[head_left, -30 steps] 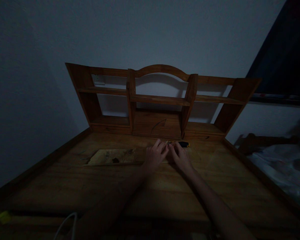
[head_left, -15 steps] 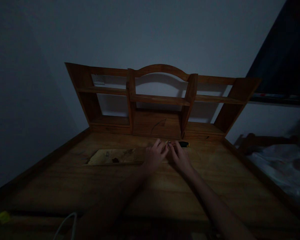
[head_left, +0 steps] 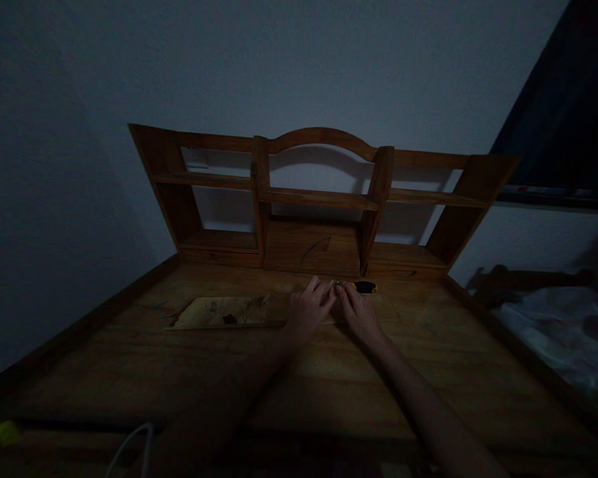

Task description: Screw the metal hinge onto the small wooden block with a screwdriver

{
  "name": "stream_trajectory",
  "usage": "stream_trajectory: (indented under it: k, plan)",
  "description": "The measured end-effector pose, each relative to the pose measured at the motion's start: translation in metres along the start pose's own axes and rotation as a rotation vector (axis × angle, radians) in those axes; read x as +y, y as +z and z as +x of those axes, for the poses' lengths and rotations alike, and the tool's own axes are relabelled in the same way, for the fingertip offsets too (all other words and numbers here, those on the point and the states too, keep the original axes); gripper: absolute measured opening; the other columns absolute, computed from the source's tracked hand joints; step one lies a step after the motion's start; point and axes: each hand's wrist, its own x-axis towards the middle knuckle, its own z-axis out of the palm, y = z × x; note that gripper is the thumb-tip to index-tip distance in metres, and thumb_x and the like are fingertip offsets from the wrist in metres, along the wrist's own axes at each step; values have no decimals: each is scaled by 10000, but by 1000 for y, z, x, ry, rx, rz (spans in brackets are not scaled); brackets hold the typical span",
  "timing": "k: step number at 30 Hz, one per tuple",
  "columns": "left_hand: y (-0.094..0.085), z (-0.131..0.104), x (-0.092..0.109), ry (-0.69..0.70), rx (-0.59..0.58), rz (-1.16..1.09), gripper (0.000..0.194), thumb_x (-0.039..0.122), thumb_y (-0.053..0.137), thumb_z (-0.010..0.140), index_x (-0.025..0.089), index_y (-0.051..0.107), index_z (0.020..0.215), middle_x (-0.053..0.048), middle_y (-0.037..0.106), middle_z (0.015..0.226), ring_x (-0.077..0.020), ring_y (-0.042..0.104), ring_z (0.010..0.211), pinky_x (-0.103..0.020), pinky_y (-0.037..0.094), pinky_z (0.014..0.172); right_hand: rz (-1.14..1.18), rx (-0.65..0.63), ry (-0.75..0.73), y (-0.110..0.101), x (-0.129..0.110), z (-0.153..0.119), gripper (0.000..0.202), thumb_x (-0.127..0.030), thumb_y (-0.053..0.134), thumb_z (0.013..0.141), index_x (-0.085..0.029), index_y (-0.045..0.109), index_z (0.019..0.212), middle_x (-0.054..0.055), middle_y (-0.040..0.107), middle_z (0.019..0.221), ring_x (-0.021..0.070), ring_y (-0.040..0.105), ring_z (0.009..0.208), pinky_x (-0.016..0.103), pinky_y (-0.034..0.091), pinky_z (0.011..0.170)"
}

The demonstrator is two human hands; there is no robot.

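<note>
Both hands meet near the middle of the wooden desk, over a long flat board with dark patches. My left hand has its fingers pinched together on something too small to make out. Close beside it, my right hand is also closed, its fingertips at a tiny shiny item. Dim light hides what lies between the fingertips. Just behind my right hand rests a tool with a black and yellow handle; its other end is hidden.
A wooden shelf unit stands along the desk's back edge against the wall. White cable and a yellow object lie at the near left. Pale cloth is beyond the right edge.
The fingers of my right hand have shifted slightly, and more of the black and yellow handle shows. My left hand stays in nearly the same place.
</note>
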Motion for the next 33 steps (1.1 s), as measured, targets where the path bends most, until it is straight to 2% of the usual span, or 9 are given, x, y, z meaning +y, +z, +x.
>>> stream_trajectory:
  k: [5, 11, 17, 21, 23, 28, 33]
  plan:
    - [-2, 1, 1, 4, -6, -2, 250, 344, 472, 970, 216, 686, 955, -40, 657, 971, -145, 633, 785, -241, 423, 643, 29, 29, -8, 0, -1, 0, 243, -387, 356, 998, -228, 540, 998, 53, 700, 855, 212, 668, 741, 283, 426, 653]
    - [-1, 0, 0, -10, 2, 8, 226, 346, 502, 957, 226, 691, 991, -45, 657, 1008, -146, 635, 776, -244, 428, 639, -3, 48, 33, -2, -4, -1, 253, -432, 419, 967, -217, 547, 1006, 13, 636, 688, 183, 593, 579, 262, 366, 546]
    - [1, 0, 0, -10, 5, 14, 241, 357, 488, 963, 227, 690, 980, -39, 656, 989, -146, 629, 752, -247, 423, 633, 11, 4, 2, -4, -4, -1, 265, -387, 352, 1002, -227, 556, 950, 36, 679, 817, 197, 649, 720, 273, 403, 635]
    - [-1, 0, 0, -8, -5, 0, 246, 350, 478, 967, 226, 689, 990, -39, 656, 984, -150, 635, 769, -244, 431, 648, 14, 11, -12, -4, -4, 0, 264, -382, 347, 1002, -227, 558, 967, 44, 694, 852, 203, 660, 738, 278, 416, 649]
    - [-1, 0, 0, -11, -12, 2, 256, 354, 469, 971, 226, 688, 1004, -44, 657, 995, -153, 639, 780, -243, 435, 648, 21, 33, -9, -3, -4, -1, 256, -399, 368, 993, -227, 558, 988, 43, 696, 839, 201, 657, 714, 277, 418, 634]
    - [-1, 0, -1, 3, -6, 13, 242, 349, 473, 966, 230, 683, 986, -47, 659, 997, -158, 638, 774, -253, 442, 632, -3, 46, 28, 0, -2, -1, 235, -403, 421, 960, -222, 555, 1028, 1, 627, 663, 171, 578, 544, 258, 358, 521]
    - [0, 0, -1, 23, 1, 10, 246, 344, 473, 968, 218, 684, 968, -60, 660, 996, -155, 638, 766, -248, 445, 648, 5, 50, 9, -2, 0, 0, 229, -413, 431, 959, -226, 562, 946, 17, 648, 708, 178, 600, 599, 262, 381, 560]
